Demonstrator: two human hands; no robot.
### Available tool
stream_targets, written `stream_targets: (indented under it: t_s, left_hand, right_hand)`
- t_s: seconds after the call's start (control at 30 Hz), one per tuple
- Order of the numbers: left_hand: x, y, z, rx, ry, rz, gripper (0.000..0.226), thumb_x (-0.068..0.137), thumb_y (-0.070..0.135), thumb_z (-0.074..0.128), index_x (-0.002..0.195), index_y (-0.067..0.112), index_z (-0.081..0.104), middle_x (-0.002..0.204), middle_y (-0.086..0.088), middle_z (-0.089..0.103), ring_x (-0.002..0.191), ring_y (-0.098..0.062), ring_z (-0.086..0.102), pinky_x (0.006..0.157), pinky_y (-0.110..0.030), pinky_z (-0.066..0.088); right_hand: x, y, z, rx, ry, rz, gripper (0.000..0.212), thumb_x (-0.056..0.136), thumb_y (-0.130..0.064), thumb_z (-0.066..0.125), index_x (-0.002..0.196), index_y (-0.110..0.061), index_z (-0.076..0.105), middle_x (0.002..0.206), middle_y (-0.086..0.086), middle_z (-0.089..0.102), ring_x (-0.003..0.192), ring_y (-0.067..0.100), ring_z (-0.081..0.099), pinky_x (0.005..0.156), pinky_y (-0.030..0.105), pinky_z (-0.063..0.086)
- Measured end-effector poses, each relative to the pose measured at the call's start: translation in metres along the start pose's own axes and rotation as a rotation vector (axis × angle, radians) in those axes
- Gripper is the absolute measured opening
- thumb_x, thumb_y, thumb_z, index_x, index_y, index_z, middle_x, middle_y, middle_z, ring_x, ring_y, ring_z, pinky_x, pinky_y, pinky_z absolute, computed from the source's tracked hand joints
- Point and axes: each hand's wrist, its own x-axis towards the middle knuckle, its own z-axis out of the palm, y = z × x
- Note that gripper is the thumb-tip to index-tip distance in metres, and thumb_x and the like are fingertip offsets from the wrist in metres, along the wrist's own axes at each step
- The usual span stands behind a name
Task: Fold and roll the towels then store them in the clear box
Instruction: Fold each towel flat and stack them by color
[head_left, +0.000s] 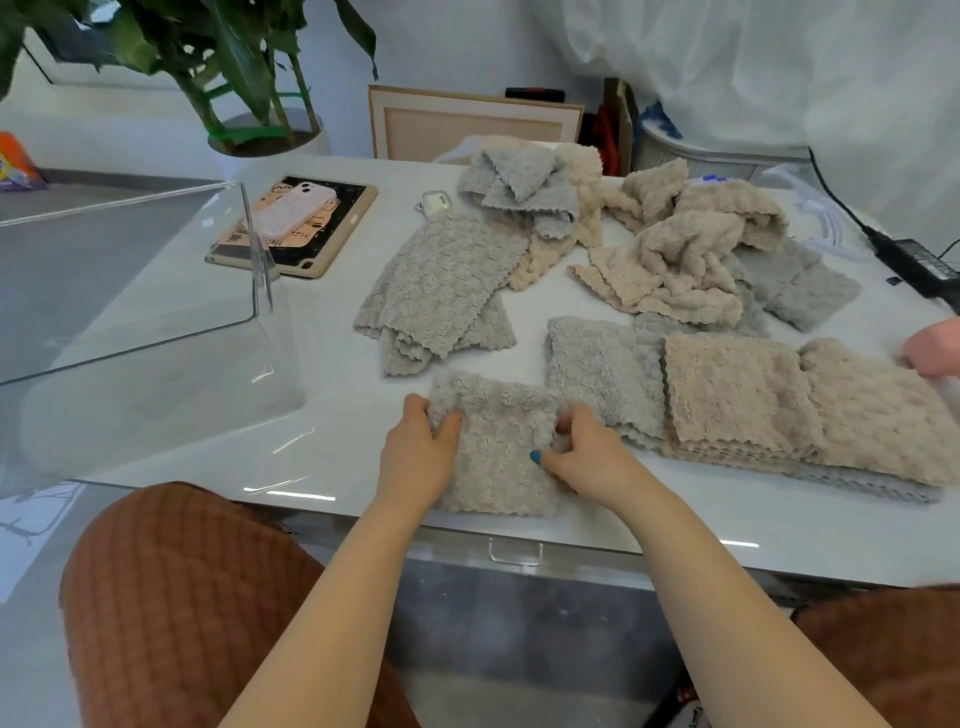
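- Left hand (418, 449) and right hand (587, 457), fingers curled, pinch the grey towel's (496, 452) side edges at centre frame.
- Clear box (156, 312) stands at left.

A glossy white desk (332, 457) carries a clear box (156, 291) at its left end, with a tablet (332, 244) just behind it. A small case (435, 201), perhaps for earbuds, sits near a loose heap of towels (675, 249), grey and beige. An overlapping row of folded towels (737, 400) lies to the right, a folded grey towel (498, 467) at the near edge, and a black power adapter (924, 265) far right.
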Motion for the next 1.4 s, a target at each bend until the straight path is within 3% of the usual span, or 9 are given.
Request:
stream_targets:
  t_s: [0.13, 0.23, 0.5, 0.6, 0.7, 0.87, 1.13, 1.27, 1.4]
  left_hand:
    - [0.004, 0.013, -0.018, -0.069, -0.101, 0.220, 0.016, 0.092, 0.037, 0.056, 0.099, 0.023, 0.052, 0.080, -0.015, 0.063, 0.072, -0.033, 0.058, 0.065, -0.044, 0.049]
    - [0.007, 0.035, -0.035, -0.077, -0.348, 0.316, 0.013, 0.086, 0.034, 0.066, 0.091, 0.023, 0.061, 0.087, -0.002, 0.067, 0.080, -0.023, 0.063, 0.072, -0.037, 0.050]
    - [0.019, 0.028, -0.050, -0.048, -0.720, -0.018, 0.045, 0.066, 0.039, 0.082, 0.105, 0.022, 0.069, 0.103, 0.005, 0.073, 0.099, -0.014, 0.066, 0.091, -0.032, 0.049]
    - [0.021, 0.025, -0.027, -0.431, -0.596, -0.065, 0.036, 0.079, 0.024, 0.074, 0.112, 0.016, 0.066, 0.110, 0.000, 0.071, 0.107, -0.020, 0.065, 0.096, -0.038, 0.049]
    - [0.033, 0.053, 0.013, -0.709, -0.483, -0.110, 0.034, 0.091, 0.026, 0.062, 0.123, 0.017, 0.059, 0.116, -0.002, 0.069, 0.107, -0.021, 0.065, 0.090, -0.039, 0.053]
    - [0.077, 0.095, 0.080, -0.294, -0.191, 0.158, 0.029, 0.096, 0.036, 0.050, 0.112, 0.011, 0.050, 0.113, -0.006, 0.063, 0.106, -0.026, 0.060, 0.092, -0.043, 0.049]
    - [0.082, 0.068, 0.113, 0.092, -0.070, 0.065, 0.063, 0.083, 0.067, 0.049, 0.109, 0.011, 0.057, 0.110, -0.007, 0.058, 0.098, -0.024, 0.059, 0.082, -0.035, 0.049]
    - [0.072, 0.075, 0.109, -0.252, -0.237, -0.024, 0.051, 0.081, 0.060, 0.059, 0.111, 0.019, 0.052, 0.108, 0.002, 0.060, 0.103, -0.020, 0.059, 0.092, -0.039, 0.050]
    - [0.065, 0.071, 0.105, 0.120, -0.050, 0.031, 0.065, 0.086, 0.069, 0.041, 0.120, 0.013, 0.045, 0.109, -0.007, 0.063, 0.100, -0.028, 0.060, 0.080, -0.037, 0.048]
  right_hand:
    - [-0.006, -0.007, -0.020, 0.079, 0.256, -0.325, 0.052, 0.083, -0.030, 0.070, 0.127, -0.019, 0.044, 0.108, -0.004, 0.044, 0.088, 0.003, 0.046, 0.075, 0.015, 0.036]
    - [-0.008, -0.017, -0.034, 0.225, 0.056, -0.325, 0.078, 0.072, -0.051, 0.074, 0.136, -0.034, 0.035, 0.134, -0.012, 0.036, 0.121, 0.005, 0.037, 0.102, 0.028, 0.032]
    - [-0.009, 0.005, -0.023, 0.697, -0.004, -0.213, 0.025, 0.087, -0.018, 0.066, 0.111, -0.021, 0.059, 0.114, 0.001, 0.066, 0.108, 0.018, 0.062, 0.095, 0.043, 0.051]
    - [-0.007, 0.014, -0.031, 0.657, 0.096, -0.175, 0.037, 0.088, -0.035, 0.064, 0.116, -0.018, 0.048, 0.121, -0.011, 0.055, 0.113, 0.005, 0.044, 0.101, 0.021, 0.035]
    - [-0.003, 0.017, -0.047, 0.671, 0.328, -0.211, 0.053, 0.084, -0.052, 0.061, 0.125, -0.022, 0.049, 0.126, -0.007, 0.056, 0.113, 0.012, 0.053, 0.098, 0.038, 0.045]
    - [0.024, 0.029, -0.080, 0.471, 0.572, -0.145, 0.038, 0.094, -0.027, 0.058, 0.128, -0.017, 0.045, 0.109, -0.009, 0.058, 0.087, 0.002, 0.060, 0.070, 0.007, 0.046]
    - [0.054, 0.071, -0.066, 0.249, 0.623, -0.037, 0.051, 0.089, -0.022, 0.064, 0.129, -0.008, 0.037, 0.102, 0.000, 0.056, 0.081, 0.012, 0.054, 0.060, 0.017, 0.037]
    - [0.055, 0.075, -0.057, 0.268, 0.660, -0.076, 0.029, 0.093, -0.026, 0.056, 0.109, -0.016, 0.034, 0.082, 0.000, 0.049, 0.062, 0.013, 0.046, 0.056, 0.030, 0.035]
    - [0.046, 0.073, -0.055, 0.201, 0.617, -0.201, 0.030, 0.089, -0.013, 0.056, 0.112, -0.019, 0.038, 0.111, 0.003, 0.042, 0.083, 0.008, 0.041, 0.075, 0.025, 0.036]
